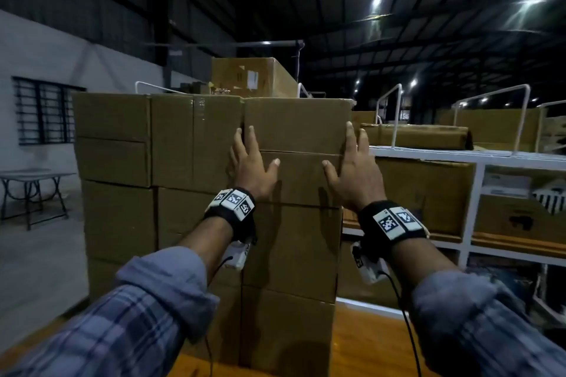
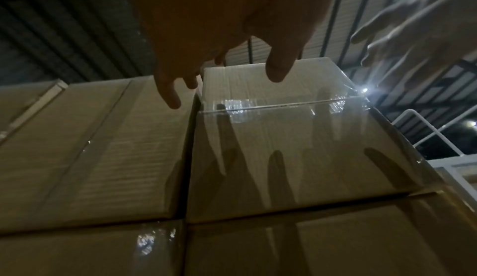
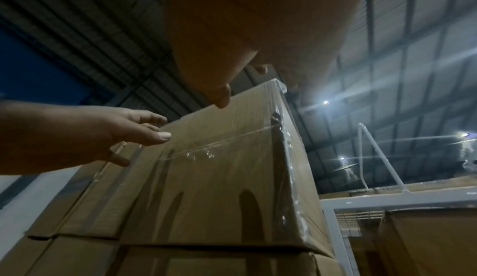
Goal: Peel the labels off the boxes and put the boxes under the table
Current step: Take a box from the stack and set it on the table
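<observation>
A stack of brown cardboard boxes stands in front of me. Its top right box is sealed with clear tape, and no label shows on its near face. My left hand reaches up at this box's left edge, fingers spread and straight, by the gap to the neighbouring box. My right hand is at the box's right edge, fingers also straight. In the left wrist view the left hand hovers close over the box and casts finger shadows on it. The right wrist view shows the right hand at the box's corner.
A white metal rack holding more boxes stands close on the right. A bigger box with a white label sits behind the stack. A folding table is far left. An orange wooden surface lies below my arms.
</observation>
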{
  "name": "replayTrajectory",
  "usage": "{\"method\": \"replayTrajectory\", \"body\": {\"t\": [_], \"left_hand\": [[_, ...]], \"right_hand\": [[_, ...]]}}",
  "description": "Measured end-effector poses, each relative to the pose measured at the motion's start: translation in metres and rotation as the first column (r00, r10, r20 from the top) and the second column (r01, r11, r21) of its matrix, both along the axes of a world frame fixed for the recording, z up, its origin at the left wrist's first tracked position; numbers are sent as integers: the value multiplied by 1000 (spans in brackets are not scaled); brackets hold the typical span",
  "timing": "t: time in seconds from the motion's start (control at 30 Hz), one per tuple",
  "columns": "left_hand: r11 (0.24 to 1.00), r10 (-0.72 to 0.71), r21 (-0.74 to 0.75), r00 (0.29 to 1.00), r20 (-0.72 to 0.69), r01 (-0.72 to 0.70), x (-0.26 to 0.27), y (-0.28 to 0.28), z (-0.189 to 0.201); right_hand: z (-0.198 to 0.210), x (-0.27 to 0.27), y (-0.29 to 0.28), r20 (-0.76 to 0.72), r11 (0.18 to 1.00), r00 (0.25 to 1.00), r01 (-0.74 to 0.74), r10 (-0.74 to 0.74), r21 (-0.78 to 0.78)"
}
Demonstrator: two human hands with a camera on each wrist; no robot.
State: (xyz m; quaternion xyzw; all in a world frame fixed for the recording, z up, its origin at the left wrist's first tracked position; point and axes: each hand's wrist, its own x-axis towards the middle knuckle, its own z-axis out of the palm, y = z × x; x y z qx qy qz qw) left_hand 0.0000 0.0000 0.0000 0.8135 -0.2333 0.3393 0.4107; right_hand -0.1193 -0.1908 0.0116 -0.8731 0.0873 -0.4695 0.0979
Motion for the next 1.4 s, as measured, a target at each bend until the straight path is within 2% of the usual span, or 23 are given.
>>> {"method": "replayTrajectory", "body": {"t": [0.2, 0.47, 0.7, 0.87, 1.0, 1.13, 1.23, 1.4], "left_hand": [[983, -106, -154, 993, -47, 97, 9, -16, -9], [935, -71, -352, 994, -79, 39, 10, -28, -2], [941, -26, -339, 993, -115, -15, 20, -24, 3], [946, -56, -324, 986, -154, 4, 26, -15, 15], [926, -166, -368, 965, -204, 81, 27, -9, 23], [878, -337, -415, 923, -184, 238, 18, -10, 25], [865, -371, -422, 913, -170, 273, 9, -11, 28], [849, -417, -415, 898, -142, 328, -7, -14, 38]], "right_hand": [[-6, 24, -13, 12, 986, 997, -77, 76, 150], [0, 40, -19, 94, 985, 987, -138, 129, 99], [-6, 53, -22, 195, 982, 969, -169, 149, 89], [-1, 58, -25, 219, 980, 973, -109, 71, 168], [15, 56, -28, 181, 961, 979, -141, 99, 238], [22, 52, -30, 258, 926, 949, -254, 183, 278], [25, 45, -33, 304, 893, 920, -340, 249, 296], [30, 20, -39, 365, 874, 897, -372, 252, 312]]}}
